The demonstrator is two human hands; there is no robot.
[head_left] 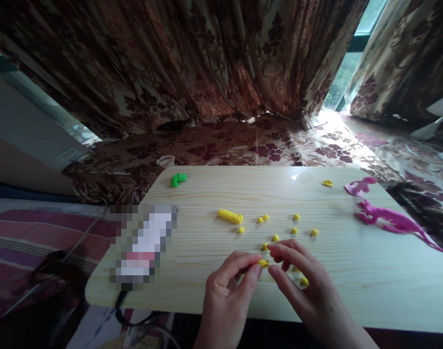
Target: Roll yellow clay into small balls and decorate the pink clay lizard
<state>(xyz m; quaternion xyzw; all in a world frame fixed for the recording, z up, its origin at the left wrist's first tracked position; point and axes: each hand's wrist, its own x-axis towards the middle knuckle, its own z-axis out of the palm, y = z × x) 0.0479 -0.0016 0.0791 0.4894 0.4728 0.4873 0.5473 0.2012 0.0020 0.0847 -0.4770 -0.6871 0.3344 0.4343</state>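
Between the thumb and forefinger of my left hand [232, 286] is a small piece of yellow modelling clay [264, 263]. My right hand [304, 278] is just to its right, thumb and fingers apart, with nothing visible between them. Beyond my hands lies a thick yellow clay roll [230, 216]. Several small yellow clay balls are scattered about, among them one ball [314, 232] at the right and another ball [241, 230] beside the roll. A further yellow ball [304, 281] is partly hidden behind my right hand.
On the wooden table [199, 281] are a green clay lump [178, 180] at the far left, a flat yellow scrap [327, 183] and stretched pink clay [385, 217] at the right. A pixelated device [144, 247] with a black cable lies at the left. Patterned curtains [206, 63] hang behind.
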